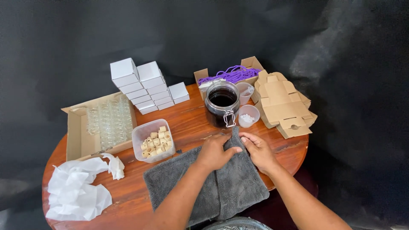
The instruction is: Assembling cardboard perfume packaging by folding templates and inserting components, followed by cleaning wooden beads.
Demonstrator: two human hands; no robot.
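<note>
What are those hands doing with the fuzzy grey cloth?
A person has both hands on a grey towel spread on a round wooden table. The left hand presses on it and the right hand touches its top corner, close to a glass jar of dark liquid. Around them sit a tub of wooden beads, a box of small glass bottles, stacked white boxes, flat cardboard boxes, purple cord and crumpled white paper.
</note>
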